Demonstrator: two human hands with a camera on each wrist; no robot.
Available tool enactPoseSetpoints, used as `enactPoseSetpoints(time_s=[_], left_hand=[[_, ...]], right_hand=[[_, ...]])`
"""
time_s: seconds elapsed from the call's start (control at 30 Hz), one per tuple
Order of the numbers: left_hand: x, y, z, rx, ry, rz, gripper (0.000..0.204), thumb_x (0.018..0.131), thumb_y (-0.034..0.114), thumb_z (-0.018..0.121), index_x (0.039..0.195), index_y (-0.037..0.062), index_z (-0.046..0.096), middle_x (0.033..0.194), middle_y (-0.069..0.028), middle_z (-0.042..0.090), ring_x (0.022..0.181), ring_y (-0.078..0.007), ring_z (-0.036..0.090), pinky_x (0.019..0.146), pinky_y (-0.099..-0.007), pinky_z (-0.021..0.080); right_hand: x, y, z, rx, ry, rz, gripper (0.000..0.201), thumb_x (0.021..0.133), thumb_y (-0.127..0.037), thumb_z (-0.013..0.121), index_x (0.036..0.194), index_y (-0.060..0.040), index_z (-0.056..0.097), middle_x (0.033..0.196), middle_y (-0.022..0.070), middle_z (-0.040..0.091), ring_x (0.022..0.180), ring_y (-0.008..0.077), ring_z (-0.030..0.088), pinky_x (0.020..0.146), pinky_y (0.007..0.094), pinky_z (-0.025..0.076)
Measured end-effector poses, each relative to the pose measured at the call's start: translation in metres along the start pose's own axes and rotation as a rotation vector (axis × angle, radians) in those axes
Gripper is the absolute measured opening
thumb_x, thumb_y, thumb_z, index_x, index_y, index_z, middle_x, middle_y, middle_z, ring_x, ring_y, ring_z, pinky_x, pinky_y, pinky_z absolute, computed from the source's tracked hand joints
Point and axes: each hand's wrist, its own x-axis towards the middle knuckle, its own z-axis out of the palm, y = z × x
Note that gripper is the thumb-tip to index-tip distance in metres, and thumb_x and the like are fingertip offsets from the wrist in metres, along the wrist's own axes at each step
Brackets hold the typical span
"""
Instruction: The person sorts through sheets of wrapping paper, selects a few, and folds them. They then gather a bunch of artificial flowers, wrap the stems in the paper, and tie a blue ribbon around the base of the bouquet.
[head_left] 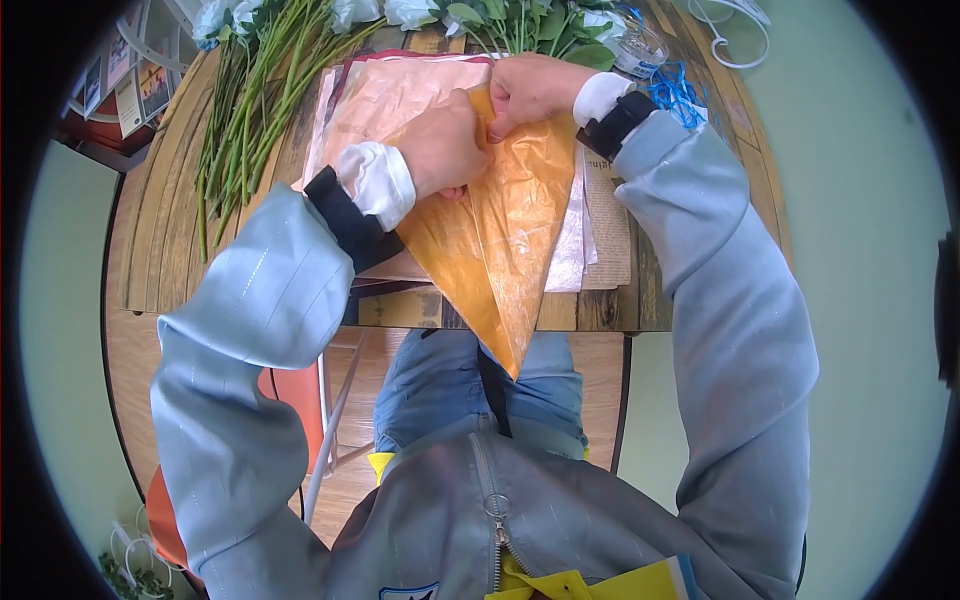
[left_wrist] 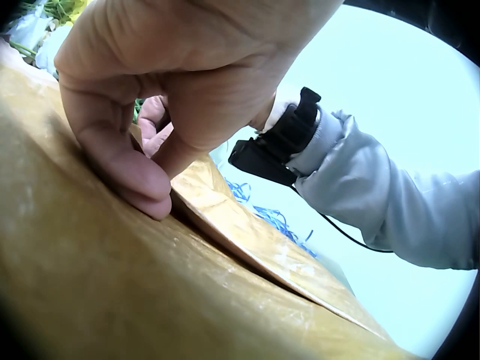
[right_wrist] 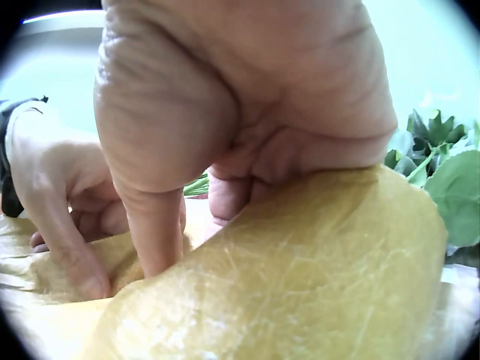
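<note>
A sheet of orange-yellow wrapping paper (head_left: 510, 220) is folded to a cone, its point hanging over the table's front edge in the head view. My left hand (head_left: 440, 148) pinches the paper beside the fold, thumb and curled fingers close together. Just to its right, my right hand (head_left: 535, 92) grips the paper's upper edge. In the right wrist view that hand (right_wrist: 247, 105) has its thumb on one side of the curved paper (right_wrist: 300, 270) and its fingers curled over the edge. A folded flap (left_wrist: 262, 262) overlaps the sheet in the left wrist view.
Pale pink paper sheets (head_left: 375, 90) lie stacked under the work, with newsprint-patterned paper (head_left: 608, 230) at their right. Long green stems (head_left: 250, 130) spread over the left of the wooden table (head_left: 150, 250). Leafy flowers (head_left: 530, 25) and blue shredded strips (head_left: 678, 95) are at the back.
</note>
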Motion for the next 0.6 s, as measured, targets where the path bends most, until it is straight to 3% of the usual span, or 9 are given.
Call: enactPoseSetpoints(time_s=[0.17,0.3,0.37,0.43,0.53,0.6], left_hand=[[-0.001,0.002,-0.002,-0.004,0.012,-0.028,0.046,0.080,0.016,0.064,0.111,-0.0067,0.039,0.069,-0.0141,0.060,0.044,-0.0187,0.060,0.037,-0.0275,0.049],[-0.006,0.003,-0.016,0.115,0.008,-0.021,0.044,0.080,0.021,0.063,0.111,-0.0025,0.043,0.070,-0.0135,0.062,0.047,-0.0216,0.061,0.045,-0.0305,0.049],[-0.005,-0.006,-0.023,0.192,-0.003,-0.012,0.043,0.080,0.024,0.063,0.110,-0.0012,0.046,0.070,-0.0133,0.062,0.052,-0.0245,0.063,0.051,-0.0329,0.051],[0.001,-0.026,-0.029,0.435,0.252,0.199,0.039,0.080,0.029,0.062,0.106,0.0005,0.053,0.077,-0.0141,0.064,0.068,-0.0298,0.064,0.064,-0.0369,0.050],[-0.004,-0.039,-0.047,0.531,0.314,0.174,0.038,0.079,0.030,0.063,0.103,0.0014,0.057,0.083,-0.0151,0.064,0.080,-0.0321,0.063,0.070,-0.0387,0.048],[-0.013,-0.037,-0.056,0.554,0.321,0.169,0.040,0.078,0.030,0.063,0.104,0.0011,0.056,0.086,-0.0167,0.063,0.078,-0.0311,0.062,0.069,-0.0372,0.049]], right_hand=[[-0.001,-0.004,0.001,-0.054,0.026,0.030,0.049,0.058,-0.043,0.079,0.074,0.0000,0.064,0.071,0.0135,0.064,0.068,0.0288,0.061,0.063,0.0346,0.047],[-0.002,-0.005,0.003,-0.052,0.029,0.020,0.048,0.058,-0.042,0.080,0.076,0.0005,0.064,0.073,0.0142,0.064,0.069,0.0298,0.062,0.064,0.0354,0.047],[-0.003,-0.003,0.005,-0.042,0.106,-0.055,0.043,0.061,-0.038,0.079,0.065,0.0007,0.059,0.061,0.0125,0.060,0.058,0.0263,0.057,0.055,0.0356,0.044],[-0.003,-0.002,0.005,-0.051,0.117,-0.056,0.043,0.061,-0.037,0.079,0.065,0.0007,0.059,0.062,0.0126,0.060,0.058,0.0266,0.058,0.055,0.0357,0.044],[-0.002,-0.002,0.005,-0.056,0.114,-0.059,0.042,0.061,-0.037,0.079,0.065,0.0007,0.060,0.062,0.0128,0.060,0.058,0.0270,0.058,0.055,0.0357,0.044],[-0.002,-0.001,0.005,-0.055,0.104,-0.059,0.042,0.060,-0.036,0.079,0.066,0.0006,0.060,0.062,0.0128,0.060,0.059,0.0271,0.058,0.055,0.0356,0.044]])
